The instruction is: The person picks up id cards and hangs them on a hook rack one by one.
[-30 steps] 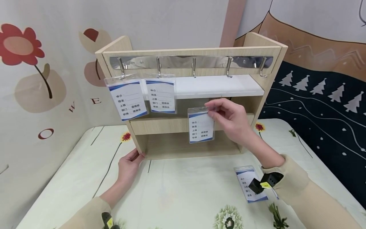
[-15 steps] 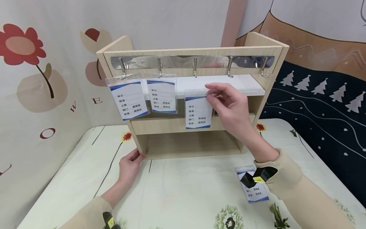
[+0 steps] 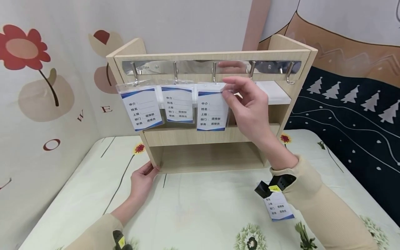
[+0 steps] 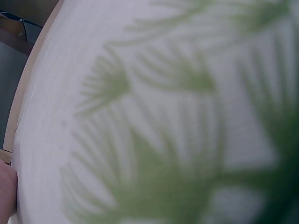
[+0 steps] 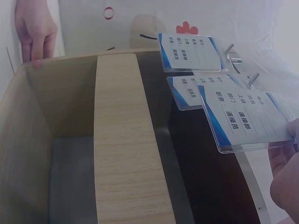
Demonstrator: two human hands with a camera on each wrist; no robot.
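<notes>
Near its upper right corner, my right hand pinches a clear-sleeved name badge between thumb and index finger. The badge is upright, its top edge just below the middle hook; I cannot tell whether they touch. Two similar badges hang from the hooks to its left, the leftmost badge tilted and the second badge nearly straight. The right wrist view also shows the held badge. At the lower left corner of the wooden desktop shelf, my left hand grips the side panel.
A metal strip with several hooks runs along the shelf's upper front. Another badge lies on the flowered cloth, partly hidden under my right sleeve. A patterned curtain stands behind; dark tree-print fabric is at right.
My right hand has raised the badge from in front of the shelf's middle board to just beneath the middle hook, shifting slightly left. The left hand stays at the shelf corner.
</notes>
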